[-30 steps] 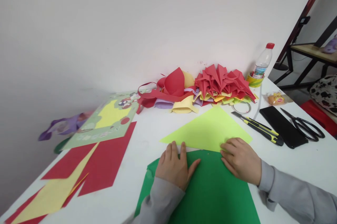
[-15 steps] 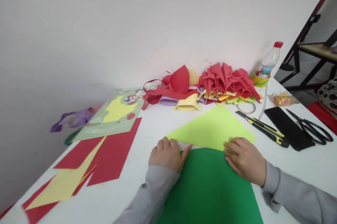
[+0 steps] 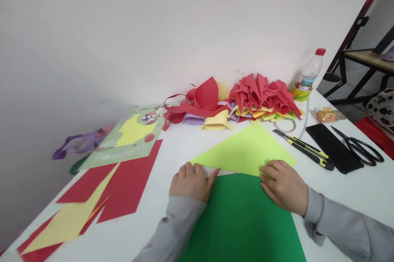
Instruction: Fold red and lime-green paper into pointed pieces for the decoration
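Note:
A light green paper folded into a triangle (image 3: 246, 149) lies on the white table (image 3: 172, 151), overlapping the far edge of a dark green sheet (image 3: 243, 221). My left hand (image 3: 191, 180) rests at the triangle's left corner, fingers curled down and pressed on the paper's edge, thumb on the dark green sheet. My right hand (image 3: 283, 186) lies over the triangle's lower right edge, fingers bent and pressing the fold. Neither hand lifts anything.
A heap of folded red, yellow and purple paper (image 3: 243, 99) lies by the wall. Red and yellow sheets (image 3: 101, 196) and a printed green card (image 3: 129, 139) lie left. A utility knife (image 3: 304, 149), tape roll (image 3: 285, 125), black phone (image 3: 334, 147), scissors (image 3: 358, 147) and bottle (image 3: 309, 71) are right.
My left hand has slid left off the dark green sheet to the triangle's left corner and its fingers have curled. My right hand stays pressed on the fold.

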A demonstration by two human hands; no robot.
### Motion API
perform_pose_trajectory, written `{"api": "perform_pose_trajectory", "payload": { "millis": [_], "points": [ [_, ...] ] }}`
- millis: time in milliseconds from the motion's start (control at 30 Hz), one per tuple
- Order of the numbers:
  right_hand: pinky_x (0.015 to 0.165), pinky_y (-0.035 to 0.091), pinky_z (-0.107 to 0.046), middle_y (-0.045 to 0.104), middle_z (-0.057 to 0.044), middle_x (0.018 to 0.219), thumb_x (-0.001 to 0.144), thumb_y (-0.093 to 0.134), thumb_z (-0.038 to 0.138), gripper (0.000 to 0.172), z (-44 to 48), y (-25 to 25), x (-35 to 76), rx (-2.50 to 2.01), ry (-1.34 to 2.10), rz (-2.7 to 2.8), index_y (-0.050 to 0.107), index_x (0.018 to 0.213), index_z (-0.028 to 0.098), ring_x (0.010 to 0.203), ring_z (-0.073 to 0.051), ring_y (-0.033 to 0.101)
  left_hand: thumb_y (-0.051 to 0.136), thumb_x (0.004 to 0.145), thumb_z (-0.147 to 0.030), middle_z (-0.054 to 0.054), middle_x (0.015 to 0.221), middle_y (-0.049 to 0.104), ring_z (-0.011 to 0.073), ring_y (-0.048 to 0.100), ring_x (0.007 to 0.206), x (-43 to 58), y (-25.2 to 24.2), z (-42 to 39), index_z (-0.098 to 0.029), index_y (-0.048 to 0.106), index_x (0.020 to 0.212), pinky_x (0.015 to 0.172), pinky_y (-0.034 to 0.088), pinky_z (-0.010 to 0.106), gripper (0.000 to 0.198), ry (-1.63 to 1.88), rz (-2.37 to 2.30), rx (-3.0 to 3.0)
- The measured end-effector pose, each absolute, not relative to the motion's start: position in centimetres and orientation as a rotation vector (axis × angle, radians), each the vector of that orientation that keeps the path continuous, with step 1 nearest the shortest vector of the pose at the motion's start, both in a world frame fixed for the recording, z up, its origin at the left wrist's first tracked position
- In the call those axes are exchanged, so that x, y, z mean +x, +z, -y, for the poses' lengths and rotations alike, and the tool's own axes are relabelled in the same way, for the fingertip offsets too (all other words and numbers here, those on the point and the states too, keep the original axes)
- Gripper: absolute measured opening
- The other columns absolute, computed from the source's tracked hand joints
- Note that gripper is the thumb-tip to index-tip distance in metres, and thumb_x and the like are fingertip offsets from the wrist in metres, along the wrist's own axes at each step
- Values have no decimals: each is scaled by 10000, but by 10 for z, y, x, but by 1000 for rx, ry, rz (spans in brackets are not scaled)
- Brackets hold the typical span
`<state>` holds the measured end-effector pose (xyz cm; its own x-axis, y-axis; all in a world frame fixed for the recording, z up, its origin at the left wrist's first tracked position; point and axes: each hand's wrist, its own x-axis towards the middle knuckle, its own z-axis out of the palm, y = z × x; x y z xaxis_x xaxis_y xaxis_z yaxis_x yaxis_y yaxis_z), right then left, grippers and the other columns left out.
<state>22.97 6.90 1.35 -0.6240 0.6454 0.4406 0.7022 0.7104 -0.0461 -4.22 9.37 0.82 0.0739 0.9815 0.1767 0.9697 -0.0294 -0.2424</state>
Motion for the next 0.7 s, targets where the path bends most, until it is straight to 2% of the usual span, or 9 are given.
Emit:
{"api": "perform_pose_trajectory", "payload": {
  "millis": [133, 367, 567, 700],
  "points": [
    [745, 444, -375, 643, -100, 894, 919, 502, 187, 206, -69, 15, 230, -1044, -177, 2500, 678, 817, 152, 869, -225, 530, 293, 919, -600, 276, 1014, 644, 372, 597, 969, -41, 3, -90, 17, 625, 1071, 769, 458, 441, 717, 33, 1908, -2066],
    [738, 443, -374, 639, -105, 898, 915, 505, 187, 195, -68, 14, 230, -1041, -190, 2492, 675, 827, 148, 867, -224, 527, 333, 905, -617, 319, 1144, 616, 411, 566, 1088, -33, -8, -79, 40, 588, 1189, 841, 457, 487, 760, -17, 1803, -2169],
    [731, 444, -368, 638, -98, 878, 913, 500, 170, 211, -68, 15, 229, -1031, -175, 2483, 679, 807, 141, 871, -226, 523, 320, 909, -620, 322, 1164, 617, 416, 566, 1105, -30, -12, -76, 34, 613, 1167, 879, 452, 519, 762, -121, 1728, -2238],
    [738, 452, -373, 638, -104, 886, 912, 508, 172, 196, -68, 15, 229, -1026, -178, 2485, 678, 819, 142, 880, -228, 522, 341, 916, -597, 307, 1132, 636, 401, 586, 1073, -28, -12, -75, 39, 626, 1140, 877, 463, 496, 732, -148, 1667, -2233]
  ]
}}
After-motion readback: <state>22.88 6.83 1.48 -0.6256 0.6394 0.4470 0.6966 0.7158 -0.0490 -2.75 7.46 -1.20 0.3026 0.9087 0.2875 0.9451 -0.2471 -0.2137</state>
